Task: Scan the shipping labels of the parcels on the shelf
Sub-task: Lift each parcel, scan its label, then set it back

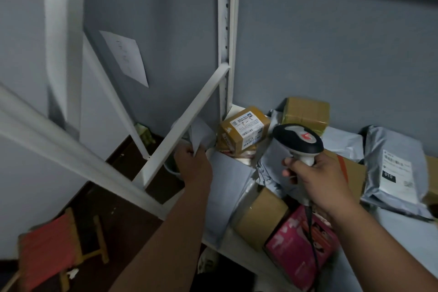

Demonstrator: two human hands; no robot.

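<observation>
My right hand (pixel 315 180) grips a grey and black barcode scanner (pixel 299 141) whose head points toward the back left of the shelf. My left hand (pixel 193 163) pinches the edge of a grey poly mailer (pixel 201 134) at the shelf's left end. Just behind it sits a small brown box (pixel 244 129) with a white shipping label facing up. Another taped brown box (pixel 305 112) stands further back. A grey mailer (pixel 395 168) with a white label lies at the right.
The white shelf frame has an upright post (pixel 226 38) and a diagonal brace (pixel 187 123) close to my left hand. A pink box (pixel 298 244) and a brown parcel (pixel 260 215) lie at the shelf's front. A red folding stool (pixel 47 251) stands on the dark floor, lower left.
</observation>
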